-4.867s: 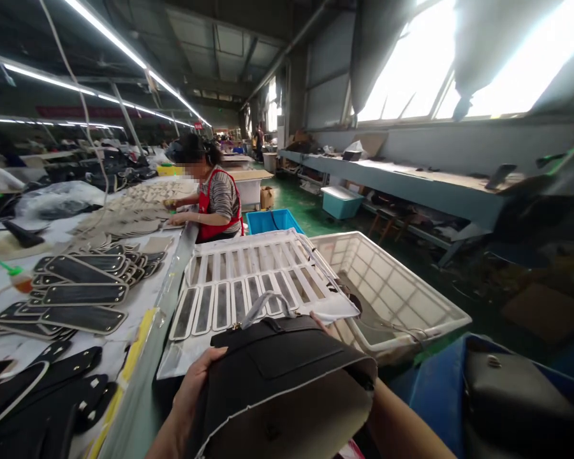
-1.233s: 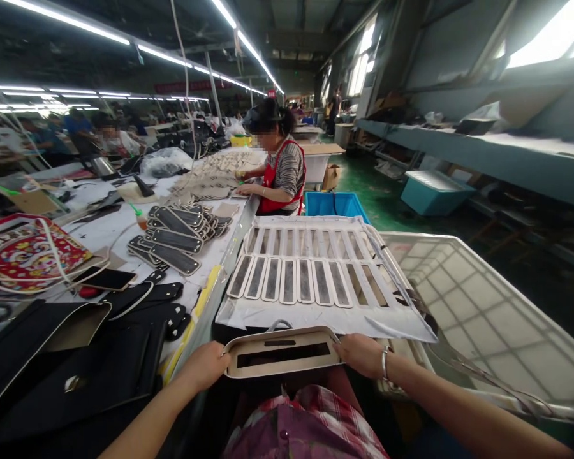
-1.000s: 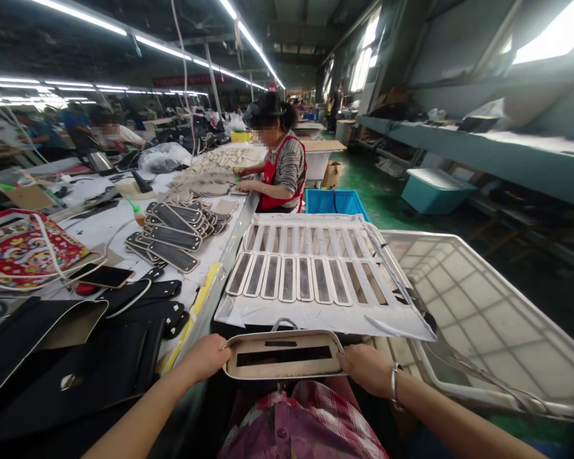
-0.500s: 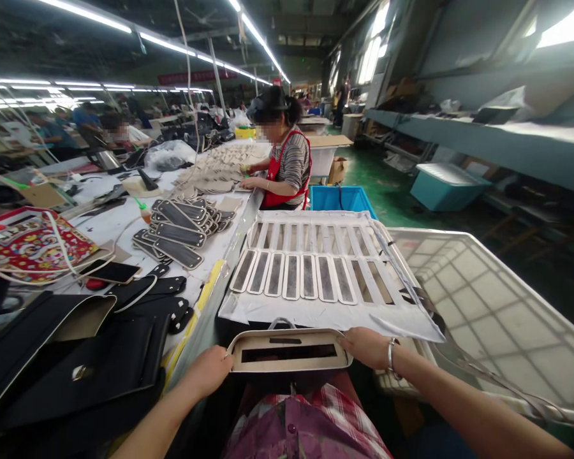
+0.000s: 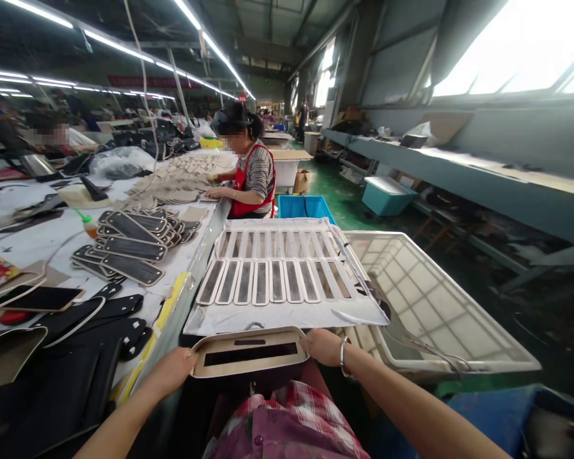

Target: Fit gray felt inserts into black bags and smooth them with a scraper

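In front of my lap I hold what looks like an open bag piece (image 5: 249, 368), beige inside, with a dark rectangular strip and a smaller dark patch. My left hand (image 5: 173, 372) is closed on its left end. The right-hand end is pinched by my right hand (image 5: 323, 348), which has a silver bangle at the wrist. Just beyond it lies a white cloth-covered board (image 5: 287, 319). A row of pale-edged dark strips (image 5: 261, 284) rests on the board, and narrow slots show behind and beside them. The fingers' undersides are hidden.
At left, the worktable bears a pile of dark, pale-edged straps (image 5: 134, 245), black bag parts (image 5: 52, 389) and a phone (image 5: 37, 298). A co-worker in a red apron (image 5: 249, 185) works at the table farther on. A white crate (image 5: 478, 357) stands right; a blue bin (image 5: 291, 207) lies beyond.
The view has swung to the right, so everything appears farther left. Both hands keep their hold on the bag piece, which looks slightly more tilted.
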The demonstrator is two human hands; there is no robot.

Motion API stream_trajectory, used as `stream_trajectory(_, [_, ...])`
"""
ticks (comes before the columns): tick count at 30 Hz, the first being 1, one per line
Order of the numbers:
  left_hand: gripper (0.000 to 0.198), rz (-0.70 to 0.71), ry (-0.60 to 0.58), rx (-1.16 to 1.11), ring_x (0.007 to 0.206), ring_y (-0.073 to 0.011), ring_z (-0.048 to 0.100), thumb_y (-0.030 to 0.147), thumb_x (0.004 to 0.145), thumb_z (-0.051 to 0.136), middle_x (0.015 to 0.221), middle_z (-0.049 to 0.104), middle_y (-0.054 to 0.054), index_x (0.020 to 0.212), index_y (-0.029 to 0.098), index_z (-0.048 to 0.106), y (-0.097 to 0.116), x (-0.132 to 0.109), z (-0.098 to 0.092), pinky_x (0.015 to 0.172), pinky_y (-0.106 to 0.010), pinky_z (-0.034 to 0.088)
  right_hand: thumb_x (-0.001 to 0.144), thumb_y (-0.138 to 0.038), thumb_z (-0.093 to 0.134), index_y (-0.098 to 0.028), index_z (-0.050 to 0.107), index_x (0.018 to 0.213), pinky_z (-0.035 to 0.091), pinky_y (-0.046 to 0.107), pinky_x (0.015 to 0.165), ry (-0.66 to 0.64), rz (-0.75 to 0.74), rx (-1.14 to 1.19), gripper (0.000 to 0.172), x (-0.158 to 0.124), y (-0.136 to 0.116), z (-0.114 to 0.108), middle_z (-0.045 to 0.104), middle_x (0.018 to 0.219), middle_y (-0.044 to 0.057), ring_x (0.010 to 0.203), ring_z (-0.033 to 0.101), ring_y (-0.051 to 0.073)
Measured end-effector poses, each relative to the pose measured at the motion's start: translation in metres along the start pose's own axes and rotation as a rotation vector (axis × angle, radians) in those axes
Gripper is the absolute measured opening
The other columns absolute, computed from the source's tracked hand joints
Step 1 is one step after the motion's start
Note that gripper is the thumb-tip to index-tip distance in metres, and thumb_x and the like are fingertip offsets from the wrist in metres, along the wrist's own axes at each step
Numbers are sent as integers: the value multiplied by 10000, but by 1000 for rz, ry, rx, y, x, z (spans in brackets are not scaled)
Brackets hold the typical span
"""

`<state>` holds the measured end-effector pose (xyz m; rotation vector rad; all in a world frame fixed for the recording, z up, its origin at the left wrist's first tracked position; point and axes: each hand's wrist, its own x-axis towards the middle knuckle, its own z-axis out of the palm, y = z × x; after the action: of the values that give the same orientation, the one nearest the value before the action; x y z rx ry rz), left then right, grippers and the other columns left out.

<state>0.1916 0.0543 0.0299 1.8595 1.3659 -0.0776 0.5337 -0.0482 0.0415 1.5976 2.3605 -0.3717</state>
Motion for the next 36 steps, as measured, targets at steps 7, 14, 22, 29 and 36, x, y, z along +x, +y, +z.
stream_trajectory(7, [375, -31, 24, 119, 729, -230, 590, 303, 810, 356, 690, 651, -92, 689, 110, 654, -3, -2, -11, 630, -295, 391, 849, -97, 426, -78, 606, 937, 428, 256, 509, -43, 22, -25, 201, 7, -11, -3, 636, 721, 106, 630, 605, 183])
stream_trajectory(14, [310, -147, -8, 122, 586, -163, 511, 337, 781, 409, 550, 520, -25, 567, 151, 532, 2, -1, -15, 549, -260, 351, 838, -65, 391, -102, 619, 1008, 441, 298, 562, -141, 6, -35, 287, 15, -1, -7, 669, 833, 165, 754, 649, 268])
stream_trajectory(22, [546, -162, -25, 179, 595, -194, 551, 592, 808, 266, 560, 538, -43, 587, 166, 526, 15, -4, -21, 573, -278, 401, 887, -140, 318, -117, 650, 961, 451, 336, 566, -182, 41, 2, 341, 16, 6, -11, 672, 820, 172, 753, 650, 295])
stream_trajectory(29, [504, -115, -42, 118, 674, -236, 599, 506, 770, 307, 598, 634, -57, 663, 165, 663, -6, 13, -6, 609, -276, 408, 895, -287, 331, -87, 687, 845, 485, 361, 630, -203, 202, 161, 411, 13, 8, -30, 677, 835, 204, 814, 649, 299])
stream_trajectory(36, [403, -110, -76, 226, 575, -212, 526, 514, 715, 383, 491, 471, -7, 506, 184, 482, -18, 20, -6, 530, -270, 306, 836, -232, 439, -86, 698, 744, 448, 330, 613, -172, 214, 277, 311, 15, 14, -22, 676, 780, 196, 764, 638, 282])
